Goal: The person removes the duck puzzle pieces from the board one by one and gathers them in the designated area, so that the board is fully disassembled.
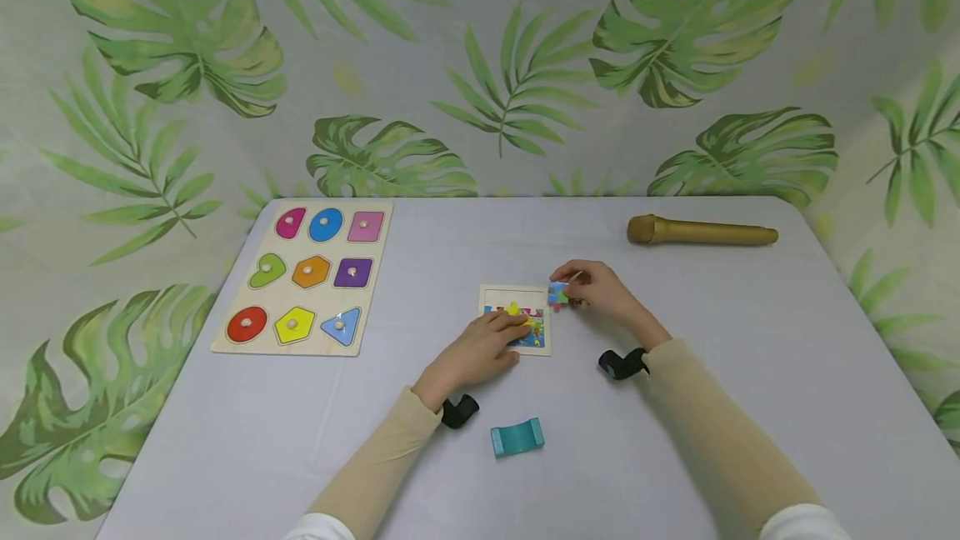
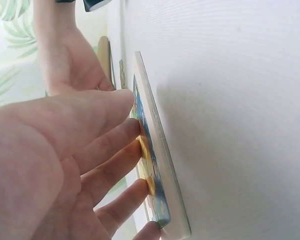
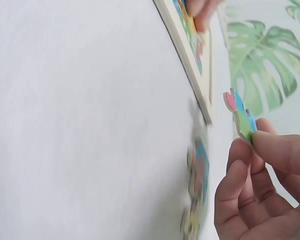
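Note:
A small jigsaw puzzle in a pale wooden frame tray (image 1: 547, 340) lies mid-table, its lower part filled with coloured pieces and a bare strip along the far side. My left hand (image 1: 483, 348) rests on it, fingertips touching the picture; in the left wrist view the fingers (image 2: 115, 172) are nearly straight. At the tray's right corner my right hand (image 1: 600, 290) pinches a blue and green puzzle piece (image 3: 244, 117) with a pink knob between thumb and fingers, raised above the table. Loose puzzle pieces (image 3: 197, 175) lie under that hand in the right wrist view.
On the left lies a wooden shape board (image 1: 300, 348) with several knobbed coloured shapes. A gold-brown microphone-shaped object (image 1: 705, 232) lies at the back right. Nearer the front sits a teal curved block (image 1: 517, 438). A leaf-patterned cloth (image 1: 525, 90) hangs behind the table.

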